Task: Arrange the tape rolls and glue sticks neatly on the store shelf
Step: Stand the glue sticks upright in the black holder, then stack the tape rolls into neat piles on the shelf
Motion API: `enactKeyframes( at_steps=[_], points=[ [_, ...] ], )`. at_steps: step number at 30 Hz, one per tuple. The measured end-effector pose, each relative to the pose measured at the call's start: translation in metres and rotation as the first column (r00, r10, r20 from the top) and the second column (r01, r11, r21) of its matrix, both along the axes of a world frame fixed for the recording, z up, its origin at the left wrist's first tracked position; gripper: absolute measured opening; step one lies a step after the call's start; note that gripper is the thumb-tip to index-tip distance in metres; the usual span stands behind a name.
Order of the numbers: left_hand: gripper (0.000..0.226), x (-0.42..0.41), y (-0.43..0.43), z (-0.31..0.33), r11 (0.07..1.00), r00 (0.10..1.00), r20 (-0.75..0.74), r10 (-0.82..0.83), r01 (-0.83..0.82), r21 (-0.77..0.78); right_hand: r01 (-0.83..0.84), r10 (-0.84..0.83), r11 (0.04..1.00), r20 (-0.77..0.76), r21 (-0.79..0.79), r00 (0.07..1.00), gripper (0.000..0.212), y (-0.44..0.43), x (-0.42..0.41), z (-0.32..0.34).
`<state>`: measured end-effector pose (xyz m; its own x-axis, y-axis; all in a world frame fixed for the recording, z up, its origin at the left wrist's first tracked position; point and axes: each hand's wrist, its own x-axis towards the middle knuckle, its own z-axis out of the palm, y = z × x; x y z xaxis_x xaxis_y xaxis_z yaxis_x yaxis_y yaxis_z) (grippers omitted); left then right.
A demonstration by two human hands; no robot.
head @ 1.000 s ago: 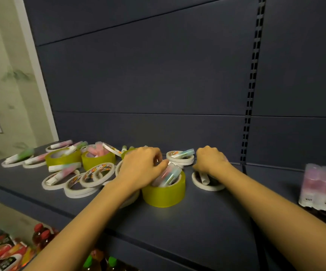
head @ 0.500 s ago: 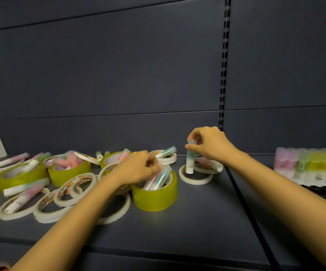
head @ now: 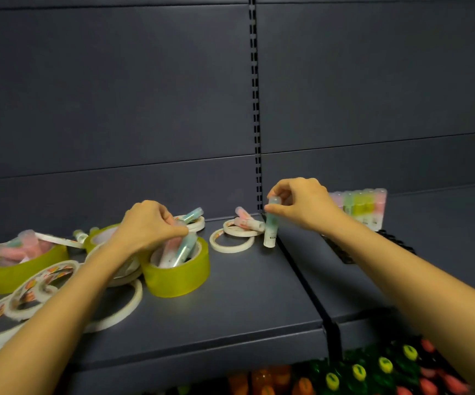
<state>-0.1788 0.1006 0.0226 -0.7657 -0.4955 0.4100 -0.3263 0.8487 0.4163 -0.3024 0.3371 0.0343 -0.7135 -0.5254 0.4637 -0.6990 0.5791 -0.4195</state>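
1. Glue stick: a slim translucent green plastic tube with a white lower half (head: 270, 232) stands upright, its base on the shelf. My right hand (head: 306, 205) pinches its rounded cap between thumb and fingertips.
2. My left hand (head: 148, 226) sits over the wide, glossy yellow-green tape roll (head: 179, 275). My fingers curl round the tops of the pastel glue sticks (head: 183, 249) leaning inside its core; blur hides exactly which one I have.
3. Two thin, flat white tape rings (head: 232, 244) lie just left of the upright tube, overlapping each other. Pink glue sticks (head: 247, 220) lie across the farther ring.
4. At the far left a second yellow-green roll (head: 31, 269) holds more pink sticks. Printed paper tape rings (head: 45, 280) overlap in a loose heap beside my left forearm.
5. The dark grey matt metal shelf (head: 244, 303) is smooth and flat. A narrow seam (head: 294, 269) runs from back to front, and the tube's base stands right at its left edge. Open shelf surface stretches from the glossy roll to the front lip, and again right of the seam under my right forearm.
6. A shrink-wrapped pack of pastel glue sticks (head: 364, 206) stands near the back panel, behind my right wrist. A slotted metal upright (head: 256, 109) rises from the seam's far end.
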Motion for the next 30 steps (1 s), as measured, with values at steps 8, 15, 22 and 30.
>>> enactKeyframes(
  at_steps=[8,15,22,30],
  points=[
    [0.020,-0.013,0.058,0.033,0.995,0.957,-0.279,-0.079,0.093,0.039,0.059,-0.059,0.998,0.011,-0.019,0.998,0.021,0.070,-0.023,0.013],
    [0.012,-0.063,0.150,0.025,0.951,0.899,-0.357,-0.253,0.299,0.077,0.069,-0.068,0.998,-0.028,0.010,0.997,0.022,0.116,-0.054,0.004],
    [0.016,-0.110,0.206,-0.003,0.925,0.921,-0.317,-0.227,0.306,0.227,-0.018,0.018,1.000,-0.020,-0.022,1.000,0.017,0.133,-0.075,-0.006],
    [0.012,-0.131,0.217,-0.020,0.942,0.914,-0.366,-0.174,0.263,0.208,-0.093,0.093,0.995,-0.016,-0.045,0.996,0.018,0.137,-0.088,-0.016]
  ],
)
